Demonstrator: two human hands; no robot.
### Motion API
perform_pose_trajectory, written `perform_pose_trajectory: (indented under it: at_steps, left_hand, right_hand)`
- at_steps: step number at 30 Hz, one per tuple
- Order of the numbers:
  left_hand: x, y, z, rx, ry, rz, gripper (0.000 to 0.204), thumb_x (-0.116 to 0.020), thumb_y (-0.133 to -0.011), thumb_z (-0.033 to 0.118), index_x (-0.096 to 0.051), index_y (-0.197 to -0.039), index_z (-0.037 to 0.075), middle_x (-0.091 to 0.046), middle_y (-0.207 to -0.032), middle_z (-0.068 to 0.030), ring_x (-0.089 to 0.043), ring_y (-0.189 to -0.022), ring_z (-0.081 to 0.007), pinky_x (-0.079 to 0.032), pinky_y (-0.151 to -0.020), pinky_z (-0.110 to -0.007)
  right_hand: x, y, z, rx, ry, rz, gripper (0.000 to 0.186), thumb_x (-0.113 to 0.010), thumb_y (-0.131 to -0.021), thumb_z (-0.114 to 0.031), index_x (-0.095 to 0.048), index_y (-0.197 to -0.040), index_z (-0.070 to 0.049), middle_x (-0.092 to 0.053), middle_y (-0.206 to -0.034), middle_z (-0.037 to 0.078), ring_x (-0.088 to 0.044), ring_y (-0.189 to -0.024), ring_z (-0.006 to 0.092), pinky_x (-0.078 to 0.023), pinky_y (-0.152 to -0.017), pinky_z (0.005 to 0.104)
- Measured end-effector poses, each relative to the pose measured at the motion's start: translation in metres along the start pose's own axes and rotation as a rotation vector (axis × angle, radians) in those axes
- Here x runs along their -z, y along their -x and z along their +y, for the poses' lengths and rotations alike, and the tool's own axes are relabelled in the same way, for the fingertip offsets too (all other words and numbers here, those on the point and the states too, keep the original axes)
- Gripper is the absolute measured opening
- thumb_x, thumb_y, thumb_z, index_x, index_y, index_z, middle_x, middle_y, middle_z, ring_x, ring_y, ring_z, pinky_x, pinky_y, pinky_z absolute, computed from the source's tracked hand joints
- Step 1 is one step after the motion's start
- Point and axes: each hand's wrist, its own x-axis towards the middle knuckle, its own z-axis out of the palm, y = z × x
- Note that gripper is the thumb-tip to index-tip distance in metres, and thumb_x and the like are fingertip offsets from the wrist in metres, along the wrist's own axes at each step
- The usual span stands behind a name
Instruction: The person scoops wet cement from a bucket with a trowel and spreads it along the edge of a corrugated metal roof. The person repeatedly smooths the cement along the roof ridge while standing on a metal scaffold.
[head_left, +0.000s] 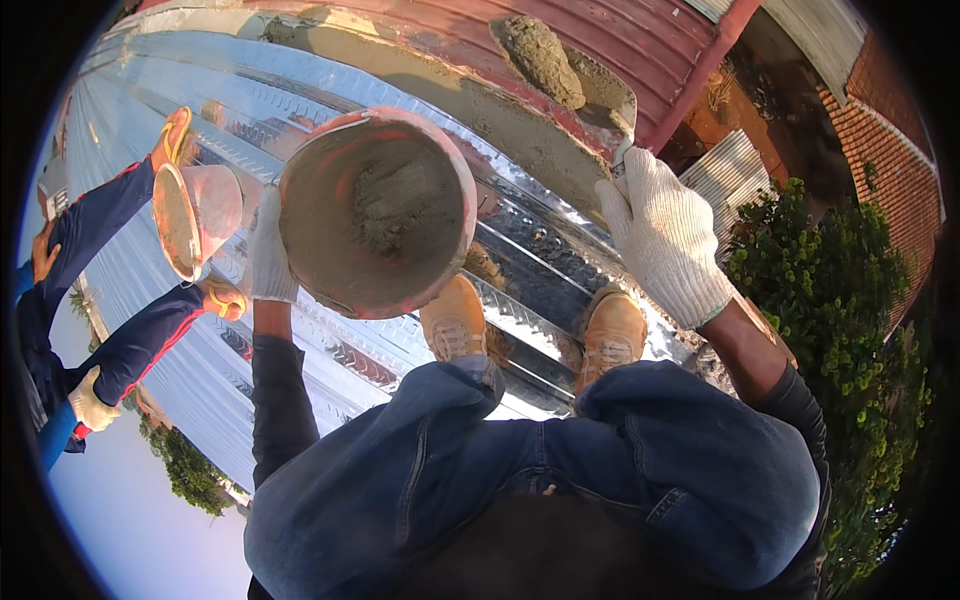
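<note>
My left hand, in a white knit glove, grips the left side of a reddish bucket; its fingers are partly hidden behind the wall. Grey wet mortar lies at the bottom of the bucket and coats its inside. My right hand, gloved too, is closed around the handle of a trowel. A thick lump of mortar rests on the trowel's blade, which is over a mortared ledge beside red roofing sheets.
Shiny corrugated metal roofing spreads left and beneath my shoes. A second bucket stands tilted by a co-worker's sandalled feet at left. Red metal roofing rises ahead. Right of the roof edge are a leafy tree and tiled roofs.
</note>
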Motion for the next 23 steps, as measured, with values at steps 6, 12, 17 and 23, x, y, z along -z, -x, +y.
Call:
perform_pose_trajectory:
  at_steps: [6,12,17,23]
  left_hand:
    - [0.009,0.003,-0.002,-0.033,-0.129,0.044,0.041,-0.068,-0.117,0.04,-0.072,-0.138,0.005,-0.073,-0.129,-0.0038,-0.069,-0.116,-0.0156,-0.059,-0.1,-0.036]
    - [0.022,-0.007,0.0,-0.139,-0.368,0.093,0.04,-0.066,-0.118,0.038,-0.074,-0.134,0.002,-0.073,-0.123,-0.0027,-0.065,-0.108,-0.013,-0.056,-0.095,-0.032]
    - [0.006,0.005,0.026,-0.044,-0.575,0.074,0.041,-0.065,-0.119,0.037,-0.073,-0.134,-0.001,-0.072,-0.123,-0.004,-0.065,-0.108,-0.0137,-0.056,-0.095,-0.032]
    - [0.016,0.002,0.023,-0.089,-0.639,0.096,0.046,-0.069,-0.116,0.035,-0.07,-0.143,-0.003,-0.074,-0.133,-0.0079,-0.067,-0.117,-0.0156,-0.056,-0.105,-0.034]
  right_hand:
    - [-0.012,-0.024,0.001,0.012,-0.065,-0.081,0.027,-0.071,-0.109,-0.028,-0.063,-0.115,-0.003,-0.075,-0.097,0.02,-0.078,-0.09,0.0431,-0.062,-0.077,0.0523]
    - [0.001,-0.097,0.067,0.153,-0.205,-0.23,0.044,-0.057,-0.115,-0.038,-0.075,-0.117,0.002,-0.077,-0.097,0.027,-0.079,-0.091,0.0429,-0.06,-0.083,0.0532]
    - [-0.021,-0.143,0.044,0.159,-0.165,-0.509,0.053,-0.053,-0.117,-0.042,-0.08,-0.113,0.004,-0.076,-0.093,0.026,-0.078,-0.089,0.0391,-0.061,-0.088,0.052]
    - [-0.031,-0.159,0.039,0.274,0.034,-0.809,0.064,-0.05,-0.119,-0.057,-0.081,-0.127,-0.001,-0.08,-0.113,0.027,-0.081,-0.097,0.0367,-0.064,-0.095,0.0525]
